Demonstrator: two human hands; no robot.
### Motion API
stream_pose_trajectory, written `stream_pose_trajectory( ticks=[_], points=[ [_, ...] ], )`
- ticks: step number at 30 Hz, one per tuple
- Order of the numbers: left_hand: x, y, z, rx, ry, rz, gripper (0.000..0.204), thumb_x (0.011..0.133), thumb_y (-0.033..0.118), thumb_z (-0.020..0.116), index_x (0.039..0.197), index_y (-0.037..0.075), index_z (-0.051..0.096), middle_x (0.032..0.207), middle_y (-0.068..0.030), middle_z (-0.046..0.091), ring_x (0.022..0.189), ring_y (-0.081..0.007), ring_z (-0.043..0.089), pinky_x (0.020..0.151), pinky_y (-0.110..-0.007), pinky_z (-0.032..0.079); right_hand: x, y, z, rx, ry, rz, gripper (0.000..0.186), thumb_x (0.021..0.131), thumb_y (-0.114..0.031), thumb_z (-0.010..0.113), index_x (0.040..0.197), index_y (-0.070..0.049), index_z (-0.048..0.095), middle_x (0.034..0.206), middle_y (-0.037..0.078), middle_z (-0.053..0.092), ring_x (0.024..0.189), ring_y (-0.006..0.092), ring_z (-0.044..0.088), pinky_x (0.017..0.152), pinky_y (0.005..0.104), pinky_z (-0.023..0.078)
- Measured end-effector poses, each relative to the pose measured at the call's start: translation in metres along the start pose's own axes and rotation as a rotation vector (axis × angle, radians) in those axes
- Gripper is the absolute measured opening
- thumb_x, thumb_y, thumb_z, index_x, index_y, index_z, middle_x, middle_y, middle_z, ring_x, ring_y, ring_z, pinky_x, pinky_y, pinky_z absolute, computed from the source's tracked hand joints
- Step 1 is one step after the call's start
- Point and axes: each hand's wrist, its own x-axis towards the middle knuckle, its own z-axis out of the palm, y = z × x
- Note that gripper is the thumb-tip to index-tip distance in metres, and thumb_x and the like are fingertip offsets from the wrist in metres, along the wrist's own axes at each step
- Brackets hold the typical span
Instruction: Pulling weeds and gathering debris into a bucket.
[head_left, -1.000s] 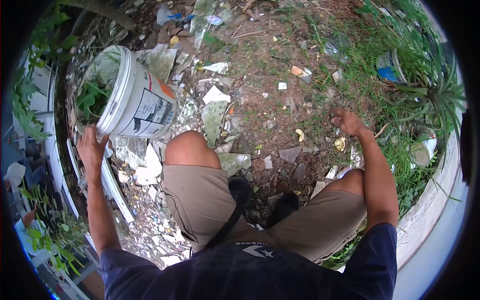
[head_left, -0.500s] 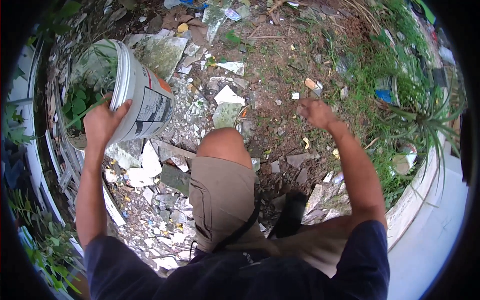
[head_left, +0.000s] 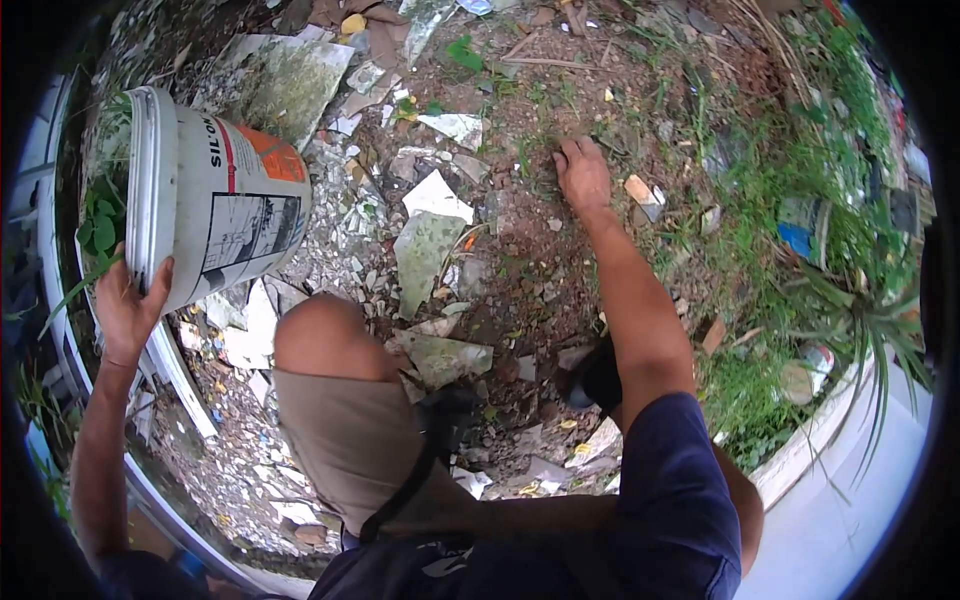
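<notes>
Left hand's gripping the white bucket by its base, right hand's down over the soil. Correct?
Grip location is off: the left hand has the white bucket by its rim, as the head view shows. The right hand is over the soil, as you say.

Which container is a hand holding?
The big white bucket on the left, with the orange patch: the left hand grips it. No hand touches the blue-marked container or the whitish one in the grass on the right.
</notes>
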Motion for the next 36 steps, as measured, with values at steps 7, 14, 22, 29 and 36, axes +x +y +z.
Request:
stream_pose_trajectory(
  ticks=[7, 14, 22, 29, 36],
  points=[
    [-0.014, -0.003, -0.002, 0.332, 0.067, 0.006, 0.051, 0.07, 0.03, 0.068, 0.094, -0.012, 0.051, 0.066, -0.0218, 0.056, 0.059, -0.0356, 0.056, 0.06, -0.038, 0.045, 0.028, 0.0, 0.041, -0.082, -0.051, -0.103, 0.018, 0.075, -0.014, 0.057, 0.091, -0.018, 0.063, 0.092, 0.007, 0.056, 0.087, 0.0267, 0.053, 0.076, 0.0387, 0.043],
    [-0.014, -0.014, 0.0, 0.263, 0.055, -0.016, 0.052, 0.071, 0.03, 0.068, 0.098, -0.011, 0.05, 0.071, -0.0228, 0.057, 0.061, -0.0363, 0.057, 0.06, -0.037, 0.046, 0.041, 0.029, 0.01, 0.148, 0.133, 0.122, 0.011, 0.075, -0.01, 0.057, 0.082, -0.014, 0.064, 0.078, 0.012, 0.058, 0.072, 0.0306, 0.056, 0.064, 0.039, 0.046],
    [-0.006, 0.004, -0.004, 0.192, 0.011, -0.064, 0.043, 0.071, 0.026, 0.068, 0.094, -0.007, 0.053, 0.075, -0.021, 0.06, 0.065, -0.0325, 0.06, 0.061, -0.034, 0.047, 0.014, 0.025, -0.005, -0.051, 0.019, -0.101, 0.018, 0.073, -0.02, 0.062, 0.089, -0.013, 0.064, 0.085, 0.009, 0.056, 0.083, 0.0262, 0.053, 0.073, 0.0377, 0.044],
    [-0.006, 0.005, -0.009, 0.261, 0.019, -0.034, 0.037, 0.071, 0.023, 0.068, 0.089, -0.007, 0.055, 0.073, -0.0194, 0.061, 0.065, -0.0308, 0.061, 0.062, -0.033, 0.047, 0.019, 0.01, 0.014, -0.377, -0.076, -0.21, 0.013, 0.077, -0.015, 0.047, 0.085, -0.013, 0.058, 0.091, 0.005, 0.049, 0.088, 0.0216, 0.048, 0.068, 0.0347, 0.041],
    [-0.004, 0.012, -0.006, 0.139, -0.015, -0.091, 0.038, 0.071, 0.023, 0.068, 0.09, -0.007, 0.054, 0.073, -0.0195, 0.06, 0.064, -0.0307, 0.061, 0.061, -0.033, 0.047, 0.02, -0.006, 0.016, -0.693, -0.287, -0.151, 0.019, 0.081, -0.018, 0.043, 0.091, -0.011, 0.057, 0.094, 0.004, 0.048, 0.091, 0.0197, 0.046, 0.07, 0.0345, 0.037]
  ],
)
